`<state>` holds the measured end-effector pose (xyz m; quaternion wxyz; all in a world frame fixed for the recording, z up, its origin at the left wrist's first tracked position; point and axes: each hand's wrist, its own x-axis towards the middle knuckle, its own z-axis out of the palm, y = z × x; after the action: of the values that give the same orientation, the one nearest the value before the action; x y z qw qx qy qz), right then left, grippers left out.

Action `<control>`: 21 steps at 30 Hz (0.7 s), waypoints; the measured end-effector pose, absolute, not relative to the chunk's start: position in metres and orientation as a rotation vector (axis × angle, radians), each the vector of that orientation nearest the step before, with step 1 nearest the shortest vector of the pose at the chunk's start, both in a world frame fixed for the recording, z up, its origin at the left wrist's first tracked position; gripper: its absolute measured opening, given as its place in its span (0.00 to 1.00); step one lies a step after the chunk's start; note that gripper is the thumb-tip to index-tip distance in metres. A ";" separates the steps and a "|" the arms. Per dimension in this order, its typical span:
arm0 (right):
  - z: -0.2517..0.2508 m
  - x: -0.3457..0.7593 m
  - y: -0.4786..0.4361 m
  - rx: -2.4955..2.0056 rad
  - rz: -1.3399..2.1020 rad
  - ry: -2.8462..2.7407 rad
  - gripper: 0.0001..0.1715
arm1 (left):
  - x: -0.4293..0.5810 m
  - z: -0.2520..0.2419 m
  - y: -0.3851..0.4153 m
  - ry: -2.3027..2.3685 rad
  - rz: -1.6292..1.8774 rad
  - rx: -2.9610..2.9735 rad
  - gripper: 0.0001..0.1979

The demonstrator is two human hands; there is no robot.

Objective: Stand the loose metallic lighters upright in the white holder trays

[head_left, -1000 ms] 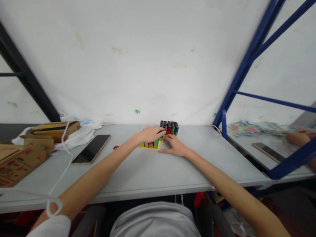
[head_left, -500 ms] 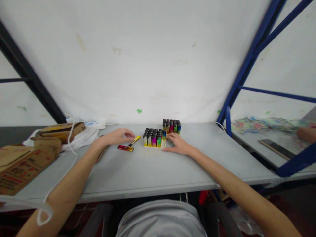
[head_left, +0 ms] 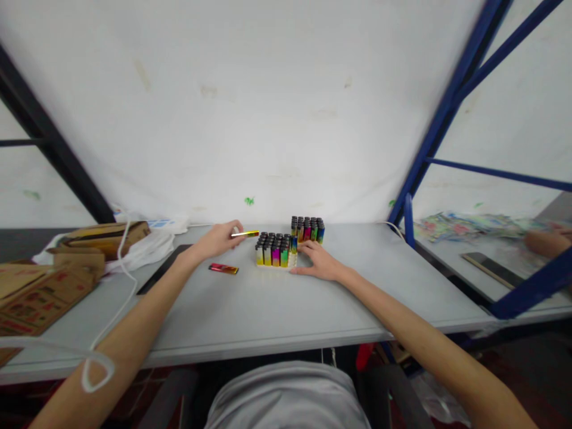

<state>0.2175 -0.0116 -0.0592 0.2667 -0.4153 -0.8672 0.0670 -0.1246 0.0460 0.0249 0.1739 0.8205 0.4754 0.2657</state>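
My left hand (head_left: pixel 218 240) pinches a yellow lighter (head_left: pixel 249 233) by one end, raised a little above the table and pointing right. Below that hand, a red and gold lighter (head_left: pixel 223 269) lies flat. Upright lighters (head_left: pixel 271 253) with black tops fill most of a white holder (head_left: pixel 292 261), whose right end shows bare slots. My right hand (head_left: pixel 322 262) grips this right end, thumb at the front corner and fingers farther back. Behind it stands a second block of upright lighters (head_left: pixel 308 229), partly hidden by the front group and my fingers.
Opened cardboard boxes (head_left: pixel 49 292) and white plastic bags (head_left: pixel 147 253) lie on the left. A dark flat object (head_left: pixel 165 271) is partly under my left forearm. A white cable (head_left: pixel 129 271) hangs there. Right of the blue frame (head_left: pixel 440 131) are a phone (head_left: pixel 491 269) and another person's hand (head_left: pixel 547 243).
The yellow lighter was lying on the table beside my left hand; now that hand has it lifted and turned nearly level. My right hand stays at the holder. The view has shifted slightly.
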 end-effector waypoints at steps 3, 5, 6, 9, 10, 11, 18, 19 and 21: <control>-0.059 0.217 -0.011 -1.109 0.174 -2.339 0.43 | -0.109 0.040 0.037 1.196 0.965 2.198 0.17; -0.059 0.218 -0.012 -1.105 0.171 -2.338 0.43 | -0.096 0.050 0.032 1.056 1.036 2.040 0.18; -0.059 0.218 -0.012 -1.106 0.170 -2.338 0.43 | -0.090 0.055 0.030 0.987 1.060 1.958 0.18; -0.058 0.218 -0.012 -1.116 0.171 -2.341 0.42 | -0.071 0.068 0.026 0.768 1.099 1.689 0.15; -0.058 0.218 -0.013 -1.117 0.173 -2.341 0.42 | -0.066 0.070 0.024 0.704 1.112 1.597 0.13; -0.058 0.218 -0.013 -1.118 0.175 -2.340 0.42 | -0.061 0.071 0.023 0.653 1.124 1.511 0.12; -0.055 0.218 -0.015 -1.107 0.206 -2.341 0.40 | -0.043 0.053 0.003 0.614 0.993 1.326 0.09; -0.054 0.218 -0.015 -1.110 0.212 -2.344 0.40 | -0.043 0.049 0.001 0.635 0.970 1.329 0.09; -0.054 0.219 -0.015 -1.113 0.218 -2.348 0.41 | -0.046 0.045 -0.001 0.672 0.960 1.329 0.11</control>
<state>0.2189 -0.0153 -0.0538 0.2640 -0.4116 -0.8686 0.0806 -0.0456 -0.0009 0.0446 0.6326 0.5810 0.2937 0.4195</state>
